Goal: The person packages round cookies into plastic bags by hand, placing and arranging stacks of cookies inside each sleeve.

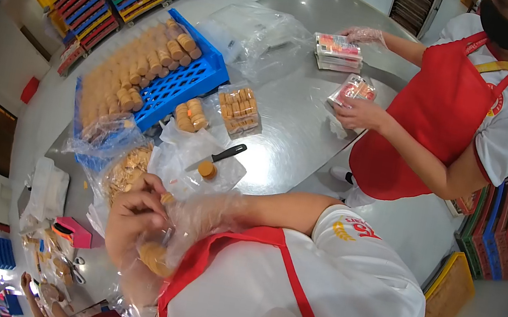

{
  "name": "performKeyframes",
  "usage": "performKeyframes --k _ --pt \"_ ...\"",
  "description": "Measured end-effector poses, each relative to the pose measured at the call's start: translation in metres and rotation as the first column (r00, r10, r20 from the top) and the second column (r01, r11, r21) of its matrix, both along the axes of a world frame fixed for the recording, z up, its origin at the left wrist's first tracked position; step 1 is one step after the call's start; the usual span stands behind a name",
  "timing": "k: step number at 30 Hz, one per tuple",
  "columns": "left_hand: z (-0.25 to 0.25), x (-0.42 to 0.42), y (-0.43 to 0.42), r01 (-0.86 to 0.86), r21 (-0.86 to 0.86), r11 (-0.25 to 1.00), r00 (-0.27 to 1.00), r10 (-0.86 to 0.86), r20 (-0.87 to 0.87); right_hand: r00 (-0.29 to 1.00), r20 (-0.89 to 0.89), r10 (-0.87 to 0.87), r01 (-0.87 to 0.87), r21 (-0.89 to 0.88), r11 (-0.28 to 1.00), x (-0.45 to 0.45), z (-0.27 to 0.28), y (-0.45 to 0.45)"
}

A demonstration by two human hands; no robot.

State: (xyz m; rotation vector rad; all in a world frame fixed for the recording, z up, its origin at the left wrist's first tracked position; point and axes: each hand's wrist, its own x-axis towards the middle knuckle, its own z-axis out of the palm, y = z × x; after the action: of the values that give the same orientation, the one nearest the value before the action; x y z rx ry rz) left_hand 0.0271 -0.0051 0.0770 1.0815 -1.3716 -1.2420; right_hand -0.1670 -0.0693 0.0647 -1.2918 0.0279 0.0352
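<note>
My left hand (pixel 137 207), apparently bare, has its fingers curled together close against my right hand; what they pinch is hidden. In clear plastic, my right hand (pixel 196 215) is closed around round tan biscuits (pixel 155 257), blurred by the film. Another biscuit (pixel 168 198) shows between the two hands. Just beyond them, a round biscuit (pixel 207 169) sits on white plastic sheeting (pixel 181 158), beside a black-handled knife (pixel 228 153). A clear bag of broken biscuit pieces (pixel 130 170) lies against my left hand's far side.
A blue crate (pixel 196 85) holds many biscuit rolls. Near it are loose biscuit stacks (pixel 191 114) and a clear pack of biscuits (pixel 239 109). Across the metal table, a co-worker in a red apron (pixel 409 117) handles labelled packs (pixel 339 53). A pink box (pixel 75 233) and scissors (pixel 77 268) lie left.
</note>
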Motion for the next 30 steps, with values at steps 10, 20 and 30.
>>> performKeyframes --k 10,20,30 --pt "-0.04 -0.041 -0.02 -0.395 -0.305 0.867 0.779 0.14 -0.611 0.65 0.212 -0.73 0.638 0.369 0.676 0.021 -0.004 -0.016" --pt "-0.032 -0.052 -0.02 -0.612 -0.275 0.742 0.72 0.379 -0.581 0.862 -0.062 -0.503 0.5 0.273 0.822 0.013 0.008 -0.028" --pt "-0.036 -0.039 -0.033 -0.515 -0.07 0.854 0.574 0.283 -0.768 0.579 0.398 -0.712 0.722 0.156 0.674 0.062 -0.031 -0.029"
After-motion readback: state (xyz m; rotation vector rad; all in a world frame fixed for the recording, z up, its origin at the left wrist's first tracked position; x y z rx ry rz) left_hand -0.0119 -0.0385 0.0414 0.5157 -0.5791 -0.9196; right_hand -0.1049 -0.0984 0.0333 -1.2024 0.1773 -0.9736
